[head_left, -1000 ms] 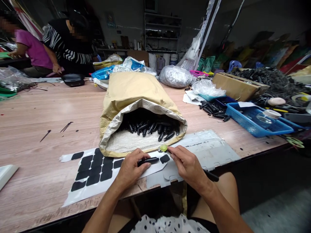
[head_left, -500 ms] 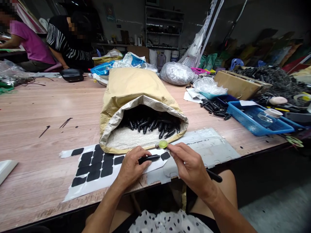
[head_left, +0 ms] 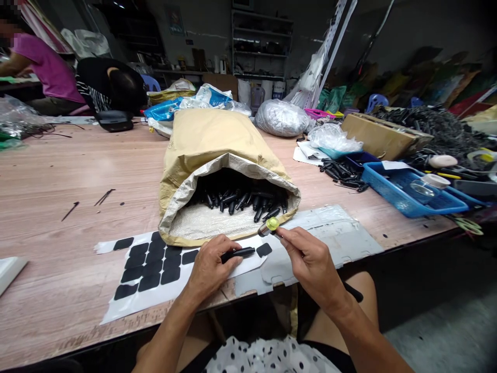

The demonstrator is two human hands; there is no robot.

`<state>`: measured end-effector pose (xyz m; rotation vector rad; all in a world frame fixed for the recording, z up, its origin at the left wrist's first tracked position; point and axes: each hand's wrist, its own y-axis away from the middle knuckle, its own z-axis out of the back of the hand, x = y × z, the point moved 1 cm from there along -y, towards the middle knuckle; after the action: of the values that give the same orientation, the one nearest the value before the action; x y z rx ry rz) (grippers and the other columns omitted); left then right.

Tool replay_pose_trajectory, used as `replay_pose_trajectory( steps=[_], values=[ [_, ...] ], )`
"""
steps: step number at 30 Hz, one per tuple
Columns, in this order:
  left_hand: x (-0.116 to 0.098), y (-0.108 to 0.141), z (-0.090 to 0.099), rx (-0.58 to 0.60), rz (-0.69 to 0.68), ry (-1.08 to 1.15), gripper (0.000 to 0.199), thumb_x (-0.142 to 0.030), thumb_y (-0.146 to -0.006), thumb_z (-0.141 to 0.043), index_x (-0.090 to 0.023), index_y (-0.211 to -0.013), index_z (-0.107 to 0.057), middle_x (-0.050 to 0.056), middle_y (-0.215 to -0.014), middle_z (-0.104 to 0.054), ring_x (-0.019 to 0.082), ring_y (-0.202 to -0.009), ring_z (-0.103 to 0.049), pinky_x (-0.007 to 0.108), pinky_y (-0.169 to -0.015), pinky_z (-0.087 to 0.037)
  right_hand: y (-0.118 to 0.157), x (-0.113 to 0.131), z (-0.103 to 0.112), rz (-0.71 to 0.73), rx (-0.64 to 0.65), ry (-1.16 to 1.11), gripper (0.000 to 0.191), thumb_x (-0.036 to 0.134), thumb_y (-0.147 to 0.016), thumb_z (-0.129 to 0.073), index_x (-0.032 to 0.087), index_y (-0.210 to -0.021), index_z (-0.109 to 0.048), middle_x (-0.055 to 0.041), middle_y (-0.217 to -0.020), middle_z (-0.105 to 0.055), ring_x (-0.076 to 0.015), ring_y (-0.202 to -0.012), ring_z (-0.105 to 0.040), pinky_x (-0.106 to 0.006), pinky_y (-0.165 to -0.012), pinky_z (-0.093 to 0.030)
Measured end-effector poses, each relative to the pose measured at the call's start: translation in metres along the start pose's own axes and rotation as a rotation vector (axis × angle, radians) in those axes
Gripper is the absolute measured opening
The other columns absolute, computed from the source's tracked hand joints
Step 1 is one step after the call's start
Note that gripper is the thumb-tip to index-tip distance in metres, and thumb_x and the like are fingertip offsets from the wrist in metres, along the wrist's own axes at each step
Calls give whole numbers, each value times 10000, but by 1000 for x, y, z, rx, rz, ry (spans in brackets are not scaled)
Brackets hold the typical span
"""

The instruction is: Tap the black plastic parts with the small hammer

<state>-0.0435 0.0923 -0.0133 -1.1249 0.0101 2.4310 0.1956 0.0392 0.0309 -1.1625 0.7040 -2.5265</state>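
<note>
My left hand point(head_left: 212, 264) rests at the table's front and is closed around a black tube-shaped part point(head_left: 243, 253), which lies over a white sheet point(head_left: 159, 295) of black rounded stickers point(head_left: 149, 282). In my right hand point(head_left: 310, 256) is a small hammer point(head_left: 272, 224) with a metal head and a yellow face. Its black handle point(head_left: 353, 291) sticks out behind the wrist. The hammer head is raised to the right of the black part, apart from it. Just beyond both hands, a tan sack point(head_left: 221, 129) lies with its mouth toward me, and many similar black parts point(head_left: 233, 199) show inside.
A flat grey board point(head_left: 330, 228) lies under and right of the sheet. Farther right are a blue basket point(head_left: 407, 199), loose black parts point(head_left: 337, 171) and a cardboard box point(head_left: 382, 135). Thin black pieces point(head_left: 104, 196) lie left. Two people sit across the table at the left.
The hammer has risen and shifted slightly right, its head tilting so the metal side shows. My left hand keeps its place on the black part. One person across the table has bent lower.
</note>
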Motion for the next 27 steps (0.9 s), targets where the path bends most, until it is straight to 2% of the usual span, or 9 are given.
replay_pose_trajectory(
  steps=[8,20,27],
  values=[
    [2,1,0,-5,6,3,169,-280,-884,-669,-247,-1018,-766,30,-916,-656,206,-881,-621,337,-827,-465,12,-13,-1,-39,-7,10,291,204,-1000,-508,253,-1214,-699,-60,-979,-707,-190,-930,-673,-326,-823,-557],
    [4,1,-1,-7,-19,-48,212,-312,-917,-638,-234,-1091,-729,32,-912,-655,206,-874,-615,341,-822,-457,17,-8,-9,-33,26,-4,318,180,-1003,-482,252,-1240,-682,-65,-963,-690,-183,-908,-656,-323,-812,-556],
    [3,0,-1,-14,-12,-33,173,-328,-950,-600,-225,-998,-731,31,-892,-649,195,-833,-602,329,-787,-452,16,-6,-12,-29,28,-2,333,165,-1005,-473,257,-1258,-669,-68,-982,-683,-186,-926,-647,-331,-813,-551]
  ],
)
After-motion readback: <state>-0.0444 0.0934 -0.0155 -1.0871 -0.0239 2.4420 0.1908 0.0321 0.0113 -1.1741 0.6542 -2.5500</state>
